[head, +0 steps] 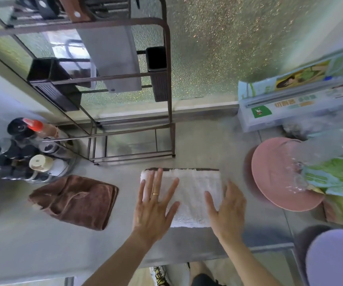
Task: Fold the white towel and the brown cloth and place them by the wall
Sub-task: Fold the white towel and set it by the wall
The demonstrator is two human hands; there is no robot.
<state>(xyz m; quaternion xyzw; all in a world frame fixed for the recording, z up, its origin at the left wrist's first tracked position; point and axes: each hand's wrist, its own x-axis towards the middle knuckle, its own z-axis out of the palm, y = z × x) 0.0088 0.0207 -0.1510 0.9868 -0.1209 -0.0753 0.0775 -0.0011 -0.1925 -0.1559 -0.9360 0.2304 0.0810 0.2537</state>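
Observation:
The white towel lies folded into a rectangle in the middle of the grey counter, with a dark strip showing along its far edge. My left hand rests flat on the towel's left part, fingers spread, a gold ring on one finger. At the towel's right edge sits my right hand, flat as well, its fingers partly on the cloth. The brown cloth lies loosely folded on the counter to the left, apart from both hands.
A metal rack stands behind the towel against the frosted window wall. Seasoning bottles cluster at the left. A pink plate, plastic bags and a wrap box crowd the right. A pale round lid sits at the lower right.

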